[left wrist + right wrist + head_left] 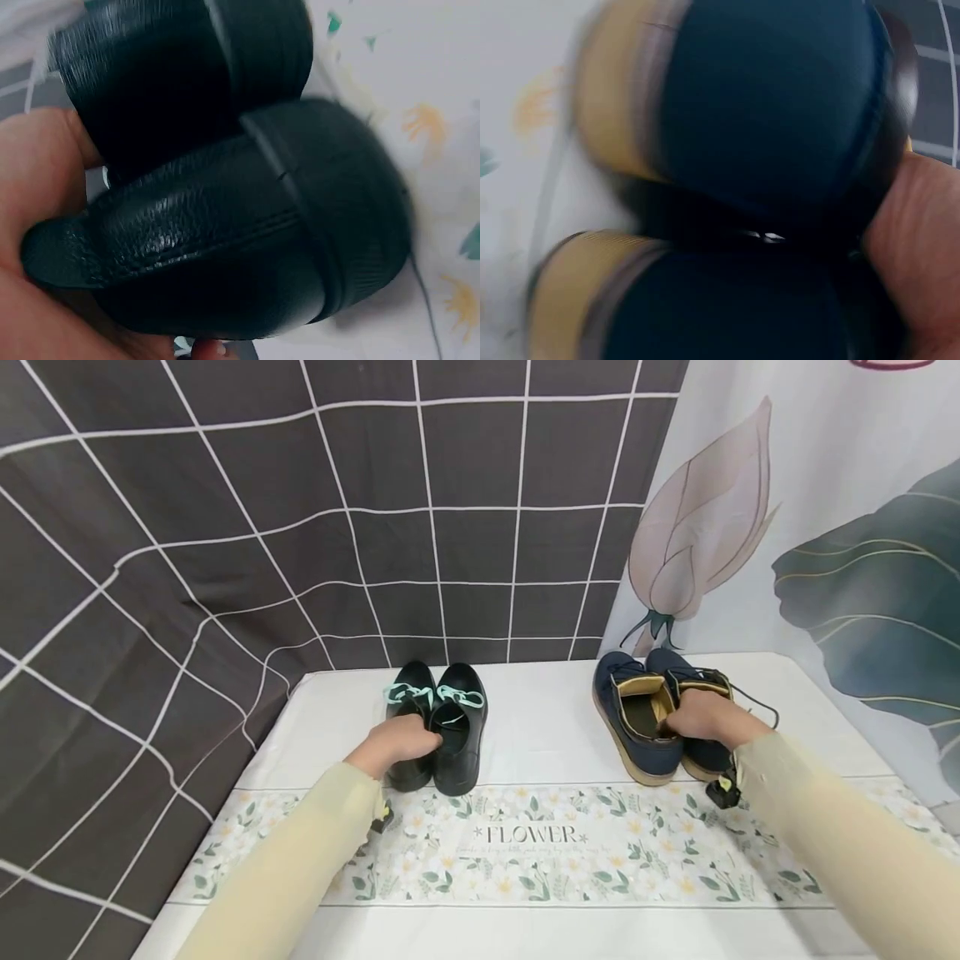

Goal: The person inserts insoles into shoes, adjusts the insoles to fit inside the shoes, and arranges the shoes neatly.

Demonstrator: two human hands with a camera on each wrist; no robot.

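A pair of black shoes [459, 768] with mint-green laces stands side by side on the left of the white tabletop, toes pointing away. My left hand [405, 739] grips them at the heel openings, its fingers partly hidden inside. In the left wrist view, the hand wraps the heel collar of one black shoe [202, 232]. On the right, a pair of navy shoes [651, 758] with tan soles also points away. My right hand [705, 718] holds these by their collars, thumb inside the left shoe. The right wrist view shows both navy heels [772, 105] close up, slightly blurred.
A white cover with a floral band [532, 868] reading "FLOWER" runs across the table. Behind and to the left hangs a dark grid-patterned curtain [472, 547]. A pale curtain with a flower print [690, 535] hangs at the right. One dark lace [757, 702] trails off the navy pair.
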